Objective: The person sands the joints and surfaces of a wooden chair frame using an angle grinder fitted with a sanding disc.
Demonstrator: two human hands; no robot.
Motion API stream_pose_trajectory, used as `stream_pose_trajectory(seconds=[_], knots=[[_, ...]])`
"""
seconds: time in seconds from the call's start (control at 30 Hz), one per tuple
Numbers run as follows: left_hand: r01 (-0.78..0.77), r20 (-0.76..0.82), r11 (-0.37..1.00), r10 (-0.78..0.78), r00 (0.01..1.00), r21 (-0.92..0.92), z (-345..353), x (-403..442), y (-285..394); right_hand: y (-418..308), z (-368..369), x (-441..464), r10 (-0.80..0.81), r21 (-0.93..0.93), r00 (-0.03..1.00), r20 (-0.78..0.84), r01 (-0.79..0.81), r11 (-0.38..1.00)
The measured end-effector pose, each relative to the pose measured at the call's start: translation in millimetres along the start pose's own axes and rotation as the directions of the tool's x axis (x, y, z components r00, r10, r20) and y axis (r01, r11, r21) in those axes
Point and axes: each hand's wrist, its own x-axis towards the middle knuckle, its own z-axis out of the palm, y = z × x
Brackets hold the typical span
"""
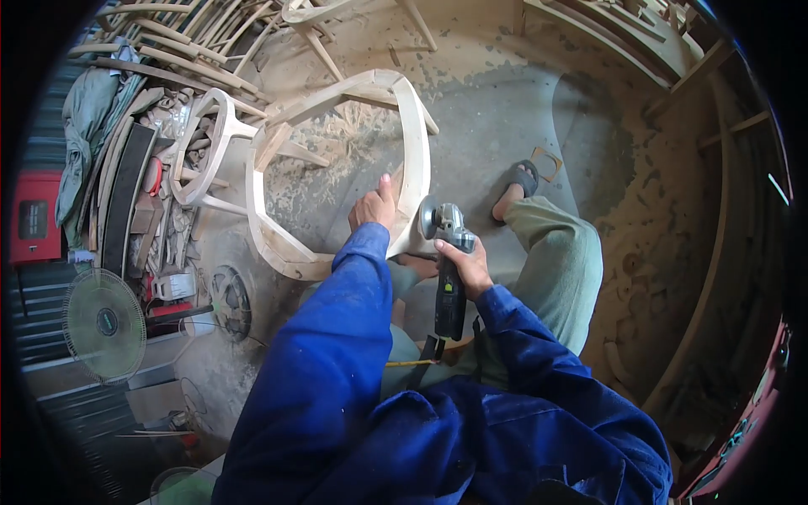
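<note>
My right hand (470, 265) is wrapped round the body of an angle grinder (450, 290), held upright in front of my lap. Its round disc (428, 217) is at the outer edge of a pale wooden chair frame (414, 143); whether it touches the wood I cannot tell. The frame is a many-sided ring with legs, standing tilted on the floor. Over its near right side reaches my left hand (371, 207), fingers curled against the inner side of the rail and thumb pointing up. Part of that grip is hidden.
Another wooden frame (220, 126) stands at the left, with curved wood pieces (194, 42) heaped behind. A standing fan (104, 324) and a red box (36, 216) are at far left. My sandalled foot (520, 181) rests on the dusty floor beside a small wooden piece (549, 164).
</note>
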Motion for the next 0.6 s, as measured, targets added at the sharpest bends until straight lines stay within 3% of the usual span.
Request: stream_pose_trajectory(seconds=[0.1, 0.33, 0.47, 0.6], knots=[[0.000, -0.029, 1.000, -0.001, 1.000, -0.014, 3.4, 4.2, -2.2, -16.1, -0.4, 14.3, -0.102, -0.008, 0.995, 0.020, 0.102, 0.995], [0.010, 0.023, 0.999, -0.009, 1.000, -0.042, 1.3, -1.5, -8.2, -73.8, 11.8, 67.4, -0.089, -0.049, 0.993, 0.079, 0.093, 0.994], [0.012, 0.038, 0.998, -0.010, 0.999, -0.061, 1.5, -1.0, -4.3, -67.9, 4.0, 60.4, -0.003, -0.055, 0.995, 0.101, 0.009, 0.998], [0.020, 0.064, 0.998, -0.016, 0.998, -0.065, -3.6, -1.9, -1.7, -44.8, -0.1, 30.3, -0.027, -0.140, 0.994, 0.110, 0.043, 0.989]])
